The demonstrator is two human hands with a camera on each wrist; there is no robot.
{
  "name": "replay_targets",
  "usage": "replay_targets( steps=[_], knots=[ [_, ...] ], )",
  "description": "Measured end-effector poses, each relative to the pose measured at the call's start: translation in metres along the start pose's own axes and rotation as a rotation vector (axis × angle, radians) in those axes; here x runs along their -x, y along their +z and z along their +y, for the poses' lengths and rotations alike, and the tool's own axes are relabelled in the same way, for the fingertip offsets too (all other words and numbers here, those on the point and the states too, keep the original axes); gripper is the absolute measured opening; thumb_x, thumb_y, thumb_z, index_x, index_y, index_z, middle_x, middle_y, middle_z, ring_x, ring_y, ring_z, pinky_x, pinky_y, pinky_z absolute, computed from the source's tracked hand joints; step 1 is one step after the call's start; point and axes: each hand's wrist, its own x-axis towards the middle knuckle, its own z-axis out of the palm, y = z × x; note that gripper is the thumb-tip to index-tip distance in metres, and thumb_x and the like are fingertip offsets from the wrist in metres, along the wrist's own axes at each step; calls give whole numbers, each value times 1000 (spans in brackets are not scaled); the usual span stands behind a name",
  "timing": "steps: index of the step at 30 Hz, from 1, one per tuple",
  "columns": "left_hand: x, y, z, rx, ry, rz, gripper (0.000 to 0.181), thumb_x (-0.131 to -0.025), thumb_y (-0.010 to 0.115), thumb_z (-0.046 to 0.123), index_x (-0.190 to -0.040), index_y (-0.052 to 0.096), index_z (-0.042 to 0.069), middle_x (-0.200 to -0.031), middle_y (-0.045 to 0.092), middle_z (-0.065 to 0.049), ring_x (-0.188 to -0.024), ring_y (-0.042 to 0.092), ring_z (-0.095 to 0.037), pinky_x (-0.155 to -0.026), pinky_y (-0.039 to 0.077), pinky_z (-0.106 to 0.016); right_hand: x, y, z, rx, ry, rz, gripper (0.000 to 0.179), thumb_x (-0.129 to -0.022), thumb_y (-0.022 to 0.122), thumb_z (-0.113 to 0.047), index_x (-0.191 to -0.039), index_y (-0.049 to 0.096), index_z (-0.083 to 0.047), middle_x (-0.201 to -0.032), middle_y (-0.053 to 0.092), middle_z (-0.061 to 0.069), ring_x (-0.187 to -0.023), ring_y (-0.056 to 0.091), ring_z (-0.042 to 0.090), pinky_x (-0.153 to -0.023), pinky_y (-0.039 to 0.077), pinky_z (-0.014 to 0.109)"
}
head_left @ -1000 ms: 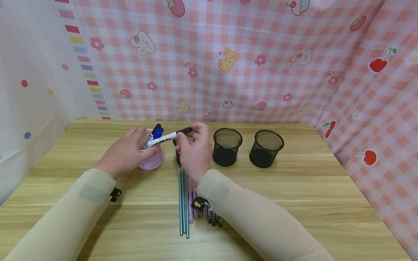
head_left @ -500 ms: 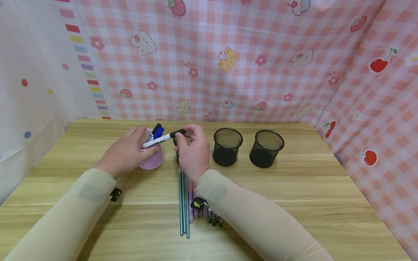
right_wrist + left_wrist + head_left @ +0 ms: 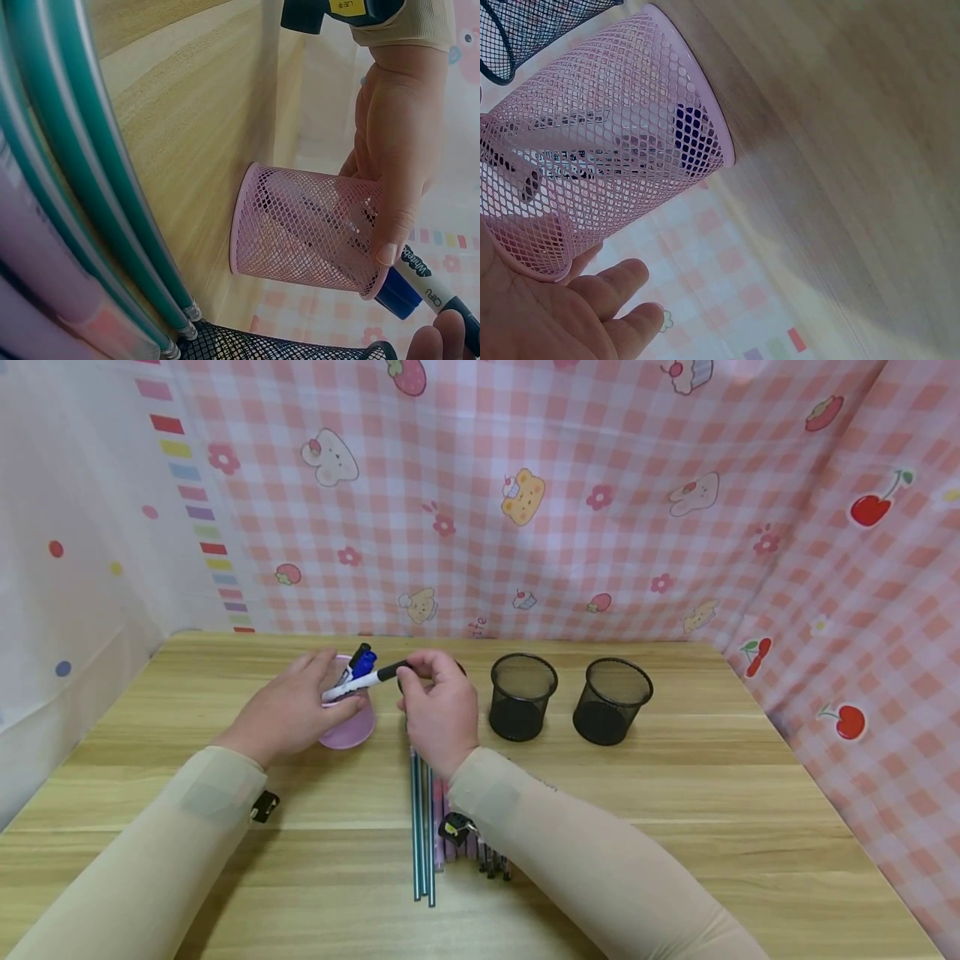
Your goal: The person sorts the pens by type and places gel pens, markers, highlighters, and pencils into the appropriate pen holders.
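My left hand (image 3: 288, 710) holds the pink mesh pen cup (image 3: 354, 727) near its rim, thumb on the near side, as the right wrist view shows. A blue-capped marker (image 3: 365, 662) and a black-capped one stand inside it, caps above the rim. Between thumb and fingertips my right hand (image 3: 444, 714) pinches the black cap of a white whiteboard marker (image 3: 352, 685). This marker slants down to the left, its lower end at the cup's mouth. Through the mesh in the left wrist view, marker bodies (image 3: 592, 161) show inside the cup (image 3: 641, 67).
A black mesh cup (image 3: 277, 345) stands mostly hidden behind my right hand. Farther right are two more black mesh cups (image 3: 517, 718), (image 3: 602, 723). Green pencils (image 3: 417, 835), purple pens (image 3: 439, 856) and black pens (image 3: 491, 864) lie partly under my right forearm.
My right hand has moved a little left and slightly down, bringing the pinched marker farther into the pink cup's mouth. The left hand and the cup have stayed put.
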Motion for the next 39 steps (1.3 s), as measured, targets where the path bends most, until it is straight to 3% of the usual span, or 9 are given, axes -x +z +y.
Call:
replay_targets(
  steps=[3,9,21,24,27,30,33,37,39],
  knots=[
    [0,0,0,0,-1,-2,108,-95,45,83,-167,22,6,-168,30,-24,-149,41,-48,-114,40,-73,0,1,0,15,2,-7,12,-102,70,-12,-112,71,-7,-102,76,7,-67,71,17,-56,54,22],
    [0,-1,1,-3,-8,-8,105,-97,47,79,-168,20,7,-170,27,-24,-150,38,-49,-115,38,-73,1,2,-2,49,41,-45,15,-103,69,-16,-115,72,-8,-105,76,6,-79,76,33,-54,53,22],
    [0,-1,1,-29,4,-11,114,-93,39,87,-166,21,1,-169,27,-26,-152,36,-50,-116,37,-72,4,4,-1,121,97,-151,20,-105,66,-18,-123,74,-12,-107,77,3,-79,77,28,-57,56,25],
    [0,-1,1,-26,0,-12,114,-93,39,87,-166,21,1,-170,27,-26,-152,35,-50,-116,37,-73,6,3,0,142,53,-194,23,-106,64,-18,-126,74,-13,-111,78,4,-74,75,17,-57,56,22],
    [0,-2,2,-23,-2,-12,113,-94,41,85,-166,21,0,-170,27,-27,-152,35,-51,-116,37,-73,7,2,0,207,-46,-280,28,-107,62,-18,-133,73,-16,-124,75,3,-64,63,5,-52,51,20],
    [0,-2,2,-26,1,-12,110,-96,43,82,-166,20,0,-170,25,-27,-153,33,-51,-117,36,-73,9,2,-1,285,-130,-362,34,-107,61,-17,-141,69,-17,-138,70,5,-62,55,1,-51,48,19],
    [0,-2,2,-34,7,-11,108,-98,44,79,-166,19,-1,-170,25,-27,-152,33,-52,-117,35,-73,10,3,-3,344,-139,-410,39,-107,60,-16,-146,64,-17,-151,62,5,-62,58,7,-63,55,19],
    [0,-1,2,-28,10,-3,105,-99,45,77,-166,21,1,-168,30,-27,-146,43,-49,-111,43,-72,10,4,-5,412,-106,-431,46,-107,60,-16,-153,57,-20,-154,60,5,-102,74,16,-98,59,30],
    [0,-1,1,-19,10,3,105,-98,44,79,-166,22,2,-166,32,-27,-143,47,-48,-107,46,-71,9,5,-6,429,-85,-439,49,-107,60,-16,-156,53,-22,-149,64,4,-115,70,14,-97,59,30]
  ],
)
